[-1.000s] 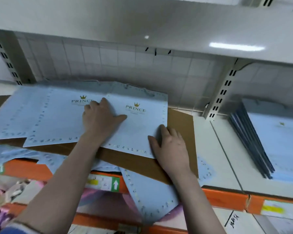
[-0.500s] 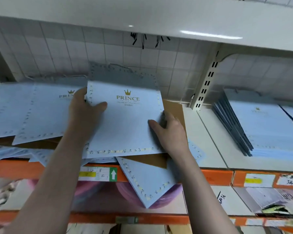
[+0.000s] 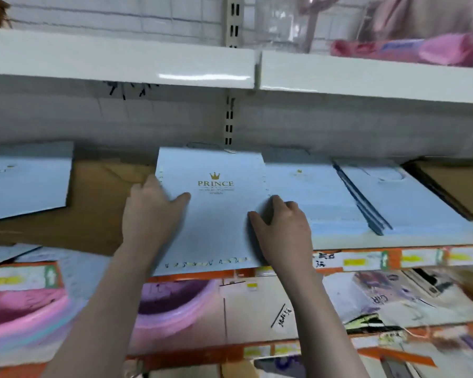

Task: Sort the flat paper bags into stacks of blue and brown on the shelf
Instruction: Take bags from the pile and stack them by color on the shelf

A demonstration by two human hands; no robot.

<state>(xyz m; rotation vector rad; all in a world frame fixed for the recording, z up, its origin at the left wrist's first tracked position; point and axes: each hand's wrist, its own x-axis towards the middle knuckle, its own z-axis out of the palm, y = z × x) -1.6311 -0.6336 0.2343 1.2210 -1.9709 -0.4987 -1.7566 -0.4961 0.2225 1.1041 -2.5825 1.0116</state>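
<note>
Blue bag [image 3: 216, 214] with gold PRINCE crest, held level at the shelf's front edge, between both hands. Left hand [image 3: 150, 211] grips its left edge, thumb on top; right hand [image 3: 281, 222] grips its right edge, fingers curled under. Just right: blue stack [image 3: 311, 197], with a 2nd blue stack [image 3: 410, 197] beyond it. Left: brown bags [image 3: 93, 205] with a loose blue one [image 3: 25, 181] on top. Judgement: sorting partway; more loose blue remains.

Fine print under PRINCE logo [image 3: 215, 183] illegible; pink basin [image 3: 19, 317] blurred.
</note>
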